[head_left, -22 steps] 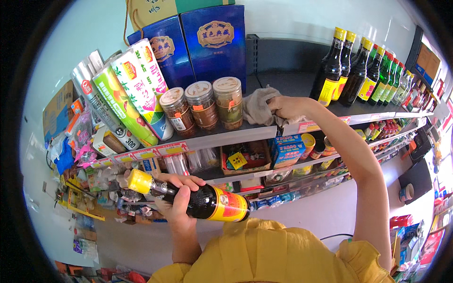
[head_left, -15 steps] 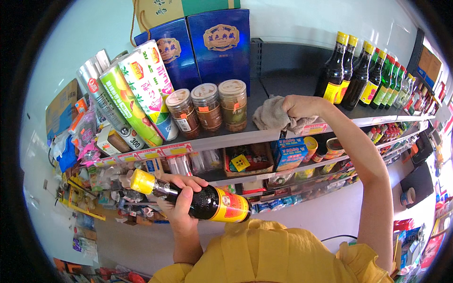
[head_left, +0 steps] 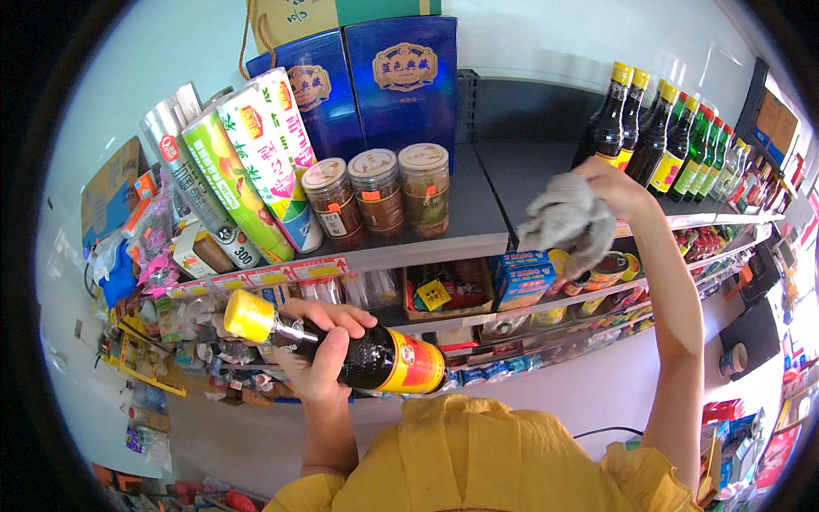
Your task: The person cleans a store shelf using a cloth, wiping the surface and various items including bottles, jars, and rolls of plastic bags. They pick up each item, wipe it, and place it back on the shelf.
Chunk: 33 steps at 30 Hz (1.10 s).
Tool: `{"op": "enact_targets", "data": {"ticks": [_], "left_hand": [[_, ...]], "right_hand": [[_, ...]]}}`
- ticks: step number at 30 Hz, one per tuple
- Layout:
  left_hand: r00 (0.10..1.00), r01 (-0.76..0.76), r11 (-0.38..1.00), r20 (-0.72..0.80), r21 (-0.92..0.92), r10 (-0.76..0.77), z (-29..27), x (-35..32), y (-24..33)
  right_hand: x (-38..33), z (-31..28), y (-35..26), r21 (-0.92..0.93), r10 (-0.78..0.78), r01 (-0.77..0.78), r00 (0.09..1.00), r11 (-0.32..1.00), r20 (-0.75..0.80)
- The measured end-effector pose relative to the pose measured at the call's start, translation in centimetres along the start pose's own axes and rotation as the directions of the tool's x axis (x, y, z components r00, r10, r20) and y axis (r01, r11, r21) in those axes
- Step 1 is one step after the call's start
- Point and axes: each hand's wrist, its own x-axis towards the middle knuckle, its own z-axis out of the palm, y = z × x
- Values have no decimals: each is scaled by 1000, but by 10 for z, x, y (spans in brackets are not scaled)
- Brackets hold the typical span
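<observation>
My left hand (head_left: 320, 346) is wrapped round a dark sauce bottle (head_left: 414, 363) with a yellow cap and a yellow-red label. The bottle lies nearly level in front of my chest, its cap toward the left. In my right hand (head_left: 616, 189) hangs a crumpled grey cloth (head_left: 566, 220), lifted over the front edge of the dark top shelf (head_left: 529, 162). Close behind that hand stand dark bottles with yellow caps (head_left: 607, 119), upright in a row with green bottles (head_left: 701, 154).
Three lidded jars (head_left: 376, 194) stand left on the shelf, beside upright wrap rolls (head_left: 271, 162) and tall blue boxes (head_left: 404, 85). Below, a lower shelf holds an open carton (head_left: 450, 294), blue packets (head_left: 523, 280) and tubs (head_left: 607, 269).
My right hand has lifted the cloth off the shelf and moved it right, toward the bottles. My left hand still holds the sauce bottle, shifted slightly left.
</observation>
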Motion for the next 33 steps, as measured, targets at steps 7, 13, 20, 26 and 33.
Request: {"op": "enact_targets", "data": {"ticks": [7, 13, 20, 26, 33], "left_hand": [[963, -69, 992, 251, -109, 94, 63, 55, -6], [922, -165, 983, 366, 80, 125, 132, 116, -32], [851, -191, 969, 518, 155, 85, 196, 178, -128], [831, -234, 931, 555, 278, 43, 210, 194, -187], [813, -113, 957, 578, 266, -65, 215, 202, -208]], "right_hand": [[-99, 61, 76, -757, 224, 44, 943, 652, 248], [-139, 110, 95, -766, 306, -145, 949, 626, 70], [-184, 131, 126, -663, 322, -221, 946, 715, 31], [-208, 139, 111, -485, 333, -322, 941, 813, -66], [-208, 140, 106, -280, 338, -385, 919, 879, -203]]}}
